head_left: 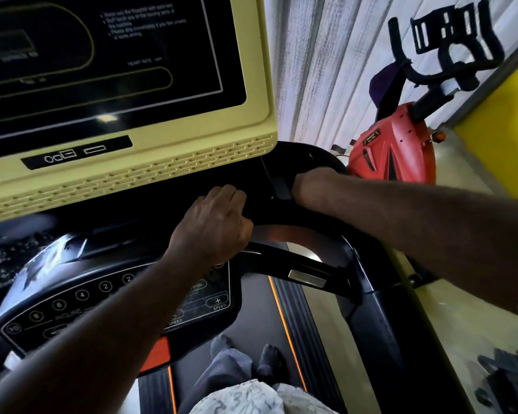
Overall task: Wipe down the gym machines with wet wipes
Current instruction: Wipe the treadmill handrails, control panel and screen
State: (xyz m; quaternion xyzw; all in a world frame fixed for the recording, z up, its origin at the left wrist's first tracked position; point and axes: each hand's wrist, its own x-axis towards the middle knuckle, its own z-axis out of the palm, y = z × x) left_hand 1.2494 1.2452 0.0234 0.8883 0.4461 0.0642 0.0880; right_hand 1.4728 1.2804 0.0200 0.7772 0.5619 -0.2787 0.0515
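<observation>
The treadmill's black handrail (305,264) curves from the button console (117,300) out to the right upright, and both hands sit at its upper end. The left grip (216,222) lies where the rail meets the console, just under the vented lower edge of the yellow screen housing (192,171). Its knuckles are up, its fingers are curled under, and its thumb is pressed against the top of the rail. Whether a wipe is bunched beneath the palm cannot be told. The right grip (311,186) is just beside it, further out and slightly higher, reaching onto the rounded black moulding behind the housing's right corner. A black bracket (278,183) covers its fingers, so how far it is closed, and whether it holds anything, cannot be told. Only the wrist and the back of the hand show. The two grips are near each other but apart.

A silver sensor plate (307,278) sits lower on the rail, clear of both grips. Above, the dark screen (102,55) shows faint outlines and blurred text. Below the console the grey belt (251,309) runs between orange-edged side rails, with the person's socked feet (269,360) on it.

To the right, off the treadmill, a red exercise bike (395,144) with black handlebars stands on the pale floor (461,309) by a white ribbed wall (326,70). A yellow wall panel (497,109) is behind the bike.
</observation>
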